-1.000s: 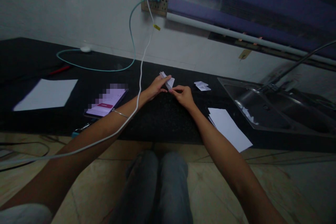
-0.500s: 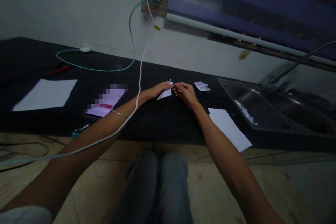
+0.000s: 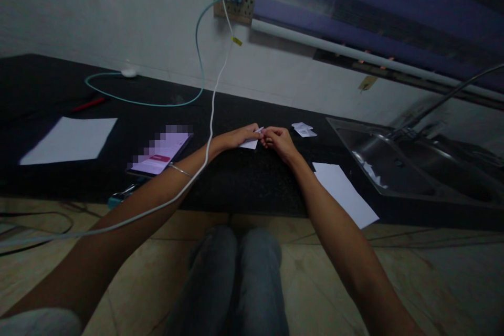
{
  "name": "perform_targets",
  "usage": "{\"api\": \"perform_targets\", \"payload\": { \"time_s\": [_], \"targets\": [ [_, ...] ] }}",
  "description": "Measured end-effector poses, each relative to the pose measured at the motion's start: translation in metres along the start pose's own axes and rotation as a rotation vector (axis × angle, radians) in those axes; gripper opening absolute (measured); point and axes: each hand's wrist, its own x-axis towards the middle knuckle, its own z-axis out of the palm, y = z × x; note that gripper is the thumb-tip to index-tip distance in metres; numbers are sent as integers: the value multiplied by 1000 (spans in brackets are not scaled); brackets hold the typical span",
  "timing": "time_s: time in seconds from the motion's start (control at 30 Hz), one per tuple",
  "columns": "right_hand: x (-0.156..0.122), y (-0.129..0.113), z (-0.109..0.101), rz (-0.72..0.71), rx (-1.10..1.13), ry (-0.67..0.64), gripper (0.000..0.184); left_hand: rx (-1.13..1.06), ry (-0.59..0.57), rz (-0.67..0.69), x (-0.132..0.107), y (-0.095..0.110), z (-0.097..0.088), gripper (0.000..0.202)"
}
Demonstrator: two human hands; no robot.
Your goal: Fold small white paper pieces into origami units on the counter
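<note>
A small folded piece of white paper (image 3: 250, 143) lies on the black countertop (image 3: 244, 178) between my two hands. My left hand (image 3: 236, 137) rests on its left side with the fingers pressed down on it. My right hand (image 3: 276, 139) pinches the paper's right tip with fingers curled together. Both forearms reach forward from the bottom of the view over my knees.
A lit phone (image 3: 159, 153) lies left of my hands, a white sheet (image 3: 69, 139) further left, another white sheet (image 3: 344, 193) at the right edge. Small paper scraps (image 3: 303, 129) sit behind. A steel sink (image 3: 409, 168) is on the right. White (image 3: 212, 110) and teal cables (image 3: 142, 102) hang from the wall socket (image 3: 232, 5).
The folded paper was held up off the counter a second ago; it has come down flat. Both hands have drawn closer together over it.
</note>
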Motion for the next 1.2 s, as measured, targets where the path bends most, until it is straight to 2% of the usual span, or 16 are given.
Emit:
{"api": "perform_targets", "payload": {
  "time_s": [0.1, 0.3, 0.5, 0.6, 0.83, 1.03, 1.2],
  "targets": [
    [2, 4, -3, -15, -13, 14, 17, -65, 44, -62, -4, 5, 0, 25],
    [5, 6, -6, -43, 7, 63, 19, -108, 104, -71, -8, 20, 4, 14],
    [-1, -7, -2, 97, 157, -8, 20, -72, 113, -70, -7, 21, 4, 10],
    [-4, -10, -1, 116, 173, -21, 20, -76, 113, -69, -7, 20, 2, 10],
    [-1, -1, -3, 63, 82, -12, 30, 50, 112, -24, -8, 17, 1, 16],
    [3, 6, -6, -30, -94, -5, 26, 145, 90, -8, -12, 23, 4, 19],
    [5, 9, -7, -101, -262, 36, 17, 113, 45, -25, -13, 23, 3, 17]
  ]
}}
